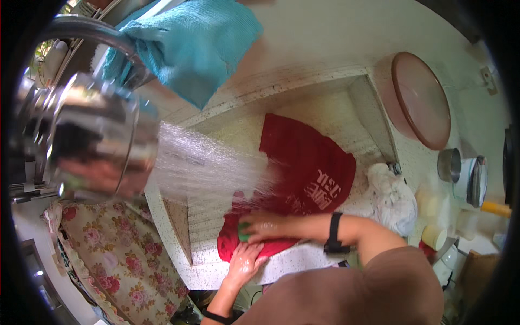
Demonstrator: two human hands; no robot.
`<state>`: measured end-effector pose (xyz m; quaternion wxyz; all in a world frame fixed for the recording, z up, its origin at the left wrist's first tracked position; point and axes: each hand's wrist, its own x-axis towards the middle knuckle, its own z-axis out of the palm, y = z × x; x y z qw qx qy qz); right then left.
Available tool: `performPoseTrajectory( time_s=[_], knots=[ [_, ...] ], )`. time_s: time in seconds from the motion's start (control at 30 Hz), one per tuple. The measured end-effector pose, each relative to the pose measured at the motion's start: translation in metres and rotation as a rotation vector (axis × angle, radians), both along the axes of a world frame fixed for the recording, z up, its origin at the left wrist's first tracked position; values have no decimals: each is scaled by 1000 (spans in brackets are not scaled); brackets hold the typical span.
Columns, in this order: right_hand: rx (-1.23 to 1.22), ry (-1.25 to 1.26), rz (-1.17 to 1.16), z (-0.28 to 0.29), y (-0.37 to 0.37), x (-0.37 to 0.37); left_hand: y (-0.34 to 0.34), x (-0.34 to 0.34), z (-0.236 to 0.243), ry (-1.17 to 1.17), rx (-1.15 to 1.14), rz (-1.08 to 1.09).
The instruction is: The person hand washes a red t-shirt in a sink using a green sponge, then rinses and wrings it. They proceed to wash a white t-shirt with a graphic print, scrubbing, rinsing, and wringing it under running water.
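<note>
In the head view a red cloth (303,157) with white lettering lies in a speckled stone sink (379,127). Water sprays onto it from a chrome tap (100,141) at the left. My right hand (265,225) is closed on a small green object (244,233), perhaps soap or a scrubber, pressed to the cloth's lower part. My left hand (246,262) rests on the cloth just below it, fingers apart and wet, near the front rim.
A teal towel (184,49) hangs at the top. A pink basin (422,100) stands at the right, above a steel pot (448,165) and several containers. A white bundled cloth (392,200) lies on the right rim. A floral fabric (116,249) hangs at the lower left.
</note>
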<state>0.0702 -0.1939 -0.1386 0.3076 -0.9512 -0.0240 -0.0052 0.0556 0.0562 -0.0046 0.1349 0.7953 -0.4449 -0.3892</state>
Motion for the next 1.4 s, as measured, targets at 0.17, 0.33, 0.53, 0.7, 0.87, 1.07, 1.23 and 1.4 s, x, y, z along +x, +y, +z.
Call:
performPoseTrajectory(
  time_s=[0.17, 0.33, 0.53, 0.7, 0.87, 1.07, 1.23, 1.4],
  knots=[
    [16, 310, -293, -60, -146, 9, -10, 3, 4, -134, -47, -22],
    [-215, 472, -480, -61, -229, -10, -49, 21, -20, -154, -140, 263],
    [-355, 394, -601, 4, -167, -69, -143, 40, -91, -414, -292, 399],
    [-90, 271, -446, 40, -141, -99, -126, -8, -57, -205, 37, 153],
    [101, 263, -186, 31, -90, -42, -55, -29, -14, -220, -378, -160],
    [-115, 332, -75, -15, -124, 23, 2, -11, -5, -306, -186, -20],
    [95, 204, 247, -7, -74, -16, 5, -10, -2, -323, -25, 63],
    [-155, 327, -260, -11, -103, -32, 11, -4, 10, -313, 35, 41]
  ],
)
